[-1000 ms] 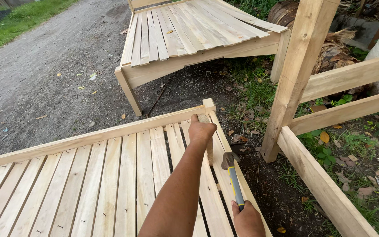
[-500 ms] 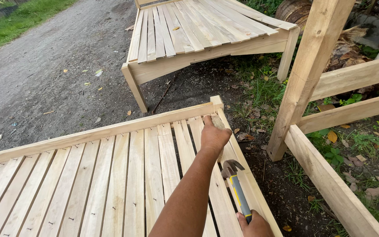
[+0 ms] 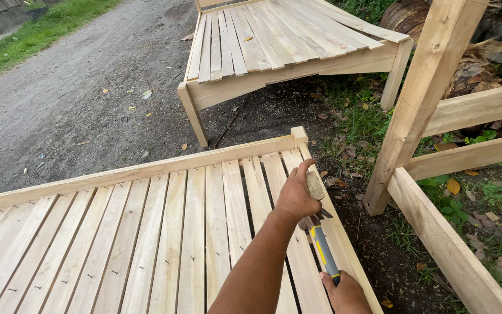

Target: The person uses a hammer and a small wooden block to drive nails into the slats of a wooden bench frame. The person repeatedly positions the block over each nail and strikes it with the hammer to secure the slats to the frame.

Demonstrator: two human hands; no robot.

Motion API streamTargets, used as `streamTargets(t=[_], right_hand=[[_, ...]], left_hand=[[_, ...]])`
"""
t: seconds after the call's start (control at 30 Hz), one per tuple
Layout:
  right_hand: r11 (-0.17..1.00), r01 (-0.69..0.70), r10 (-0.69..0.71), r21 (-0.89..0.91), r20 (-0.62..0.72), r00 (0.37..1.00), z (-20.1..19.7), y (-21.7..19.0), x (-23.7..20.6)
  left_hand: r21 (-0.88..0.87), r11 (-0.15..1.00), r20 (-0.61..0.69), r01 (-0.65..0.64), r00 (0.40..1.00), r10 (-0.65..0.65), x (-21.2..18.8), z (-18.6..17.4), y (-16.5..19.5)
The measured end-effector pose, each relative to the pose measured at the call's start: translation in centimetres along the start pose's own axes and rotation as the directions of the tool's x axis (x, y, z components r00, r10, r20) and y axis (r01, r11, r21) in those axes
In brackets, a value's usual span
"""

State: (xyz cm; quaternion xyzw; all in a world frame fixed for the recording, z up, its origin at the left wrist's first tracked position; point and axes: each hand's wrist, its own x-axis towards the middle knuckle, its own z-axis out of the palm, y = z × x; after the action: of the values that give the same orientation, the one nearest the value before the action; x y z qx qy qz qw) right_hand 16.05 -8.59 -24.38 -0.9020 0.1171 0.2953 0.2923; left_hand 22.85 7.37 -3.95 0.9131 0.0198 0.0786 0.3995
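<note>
My left hand point(image 3: 295, 199) reaches out over the right end of a pale slatted wooden frame point(image 3: 146, 232) and grips a small wooden block point(image 3: 315, 186) between fingers and thumb, just above the outer slats. My right hand point(image 3: 344, 293) is at the bottom edge of the view, closed around the yellow and grey handle of a claw hammer point(image 3: 325, 259). The hammer's head lies just below my left hand, over the frame's right rail. My left forearm hides part of the slats.
A second slatted wooden frame point(image 3: 274, 40) stands on legs farther ahead. To the right is a structure of thick wooden posts and rails point(image 3: 425, 99). A gravel road point(image 3: 76, 87) runs at left; dirt, grass and dry leaves point(image 3: 367, 122) lie between the frames.
My left hand has drawn back from the frame's far corner and now shows a small wooden block in its fingers. The hammer has stayed close under it.
</note>
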Motion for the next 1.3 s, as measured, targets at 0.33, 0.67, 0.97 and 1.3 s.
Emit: streamTargets(t=[0.33, 0.67, 0.97, 1.3], right_hand=[[1.000, -0.016, 0.016, 0.003, -0.047, 0.999, 0.5, 0.5, -2.1], [0.998, -0.017, 0.014, -0.062, -0.044, 0.999, 0.2, -0.2, -3.5], [0.995, 0.006, -0.010, -0.095, -0.045, 0.999, 0.2, 0.0, -1.8], [0.998, 0.039, -0.040, -0.040, -0.014, 0.999, -0.3, 0.1, -0.5]], left_hand=[[0.016, 0.997, -0.119, -0.070, 0.990, 0.071, -4.2, 0.8, -0.8], [-0.111, 0.993, -0.207, -0.033, 0.978, 0.009, -5.8, 1.3, -1.2], [-0.168, 0.985, -0.098, 0.035, 0.994, -0.052, -2.8, 0.7, -1.4], [-0.202, 0.975, -0.121, 0.093, 0.986, -0.119, 7.9, 0.0, -3.5]])
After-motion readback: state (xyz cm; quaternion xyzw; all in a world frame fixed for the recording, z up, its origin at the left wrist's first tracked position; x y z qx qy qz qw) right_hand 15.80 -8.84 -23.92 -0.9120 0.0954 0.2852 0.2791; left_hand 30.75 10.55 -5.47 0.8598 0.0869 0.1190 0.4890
